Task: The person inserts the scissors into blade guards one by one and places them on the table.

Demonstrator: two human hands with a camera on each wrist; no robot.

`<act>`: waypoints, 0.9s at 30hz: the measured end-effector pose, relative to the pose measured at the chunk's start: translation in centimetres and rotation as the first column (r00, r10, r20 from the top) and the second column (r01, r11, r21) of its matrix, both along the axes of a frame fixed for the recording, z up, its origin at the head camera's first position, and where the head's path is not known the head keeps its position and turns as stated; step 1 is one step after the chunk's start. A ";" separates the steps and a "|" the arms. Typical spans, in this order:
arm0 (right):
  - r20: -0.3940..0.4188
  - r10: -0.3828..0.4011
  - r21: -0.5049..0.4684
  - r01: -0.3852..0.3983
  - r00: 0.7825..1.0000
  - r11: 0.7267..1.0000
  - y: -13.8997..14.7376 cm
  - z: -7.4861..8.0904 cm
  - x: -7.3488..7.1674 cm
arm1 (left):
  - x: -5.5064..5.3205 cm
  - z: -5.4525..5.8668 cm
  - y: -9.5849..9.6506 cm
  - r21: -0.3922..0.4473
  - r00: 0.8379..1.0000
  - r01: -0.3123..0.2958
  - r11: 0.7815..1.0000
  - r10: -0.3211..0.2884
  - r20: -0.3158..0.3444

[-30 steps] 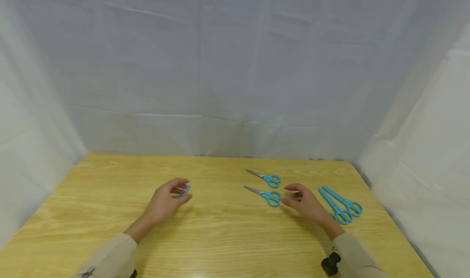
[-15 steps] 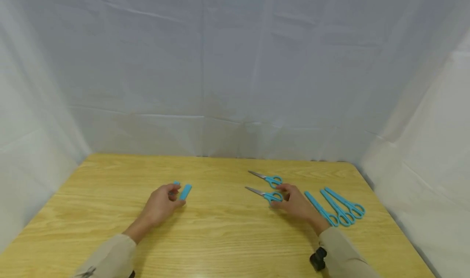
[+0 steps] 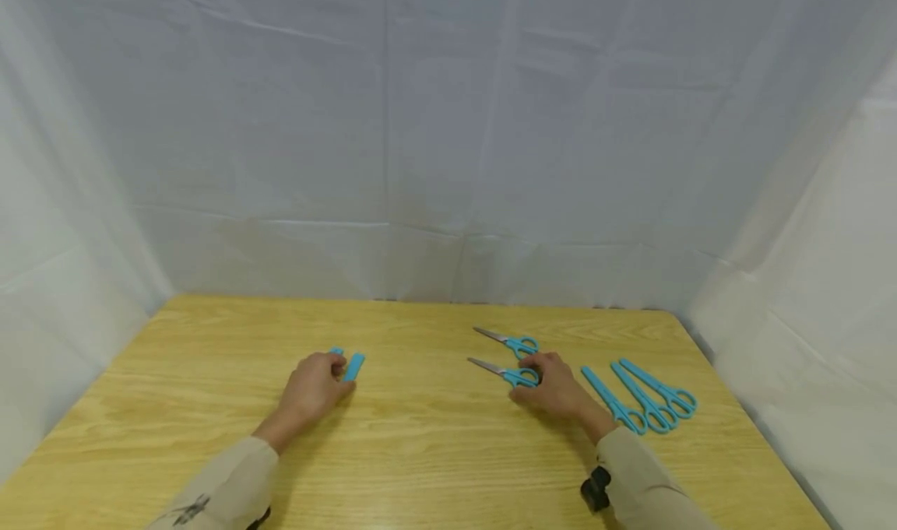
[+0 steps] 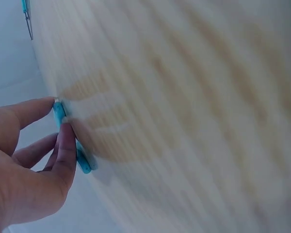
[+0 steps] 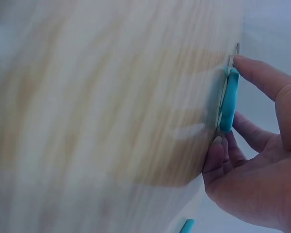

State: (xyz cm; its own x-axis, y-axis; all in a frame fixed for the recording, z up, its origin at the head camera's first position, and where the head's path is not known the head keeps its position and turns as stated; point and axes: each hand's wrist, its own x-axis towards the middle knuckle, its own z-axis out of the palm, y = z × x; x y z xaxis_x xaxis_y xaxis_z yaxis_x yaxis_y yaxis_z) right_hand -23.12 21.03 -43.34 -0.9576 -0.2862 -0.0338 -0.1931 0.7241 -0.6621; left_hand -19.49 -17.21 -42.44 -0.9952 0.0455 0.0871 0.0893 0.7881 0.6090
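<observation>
My left hand (image 3: pixel 311 387) is low over the table, thumb and fingers pinching a blue scissors cover (image 3: pixel 353 367). A second blue cover (image 3: pixel 336 351) lies beside it, mostly hidden by the fingers. In the left wrist view, thumb and index finger meet a blue cover (image 4: pixel 82 160) near the tabletop. My right hand (image 3: pixel 554 388) holds the blue handle of the nearer bare-bladed scissors (image 3: pixel 490 366), whose tips point left. Its handle (image 5: pixel 229 102) lies between thumb and index finger in the right wrist view. Behind it lie other bare scissors (image 3: pixel 515 343), apart from the held pair.
Several blue scissors with covered blades (image 3: pixel 648 398) lie side by side at the right, near the right forearm. The wooden table (image 3: pixel 420 452) meets hanging white sheets (image 3: pixel 448 257) at the back and sides.
My right hand has moved left onto the nearer scissors' handle, uncovering another covered pair at the right. The left hand has shifted slightly, showing more of the covers. The scissors lie where they were.
</observation>
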 end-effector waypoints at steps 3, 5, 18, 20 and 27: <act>-0.004 0.011 -0.021 -0.011 1.000 1.000 0.0 0.1 0.0 | -0.2 0.2 0.0 -0.007 1.000 0.005 1.000 -0.005 0.007; -0.012 0.021 -0.032 -0.022 1.000 0.999 0.0 0.3 0.0 | -0.2 0.3 0.0 -0.013 1.000 0.010 1.000 -0.009 0.015; -0.048 0.001 0.137 0.006 0.999 0.991 -1.1 0.8 0.0 | -0.6 0.2 0.2 -0.264 0.986 0.070 0.962 -0.106 -0.126; -0.054 0.006 0.127 0.001 0.999 0.992 -1.1 0.9 -0.2 | -0.7 0.0 0.1 -0.279 0.982 0.065 0.958 -0.111 -0.152; -0.036 0.008 0.049 -0.006 0.999 0.999 0.0 0.4 -0.3 | -0.4 -0.1 0.1 -0.171 0.977 0.114 0.979 -0.141 -0.157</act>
State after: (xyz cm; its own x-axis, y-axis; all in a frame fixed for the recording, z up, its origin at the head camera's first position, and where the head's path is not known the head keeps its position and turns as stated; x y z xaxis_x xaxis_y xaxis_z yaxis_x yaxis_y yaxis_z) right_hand -23.45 21.05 -42.89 -0.9564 -0.2918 -0.0138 -0.2211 0.7539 -0.6187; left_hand -19.93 -17.15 -42.56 -0.9520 0.1980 0.2332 0.2854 0.8496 0.4435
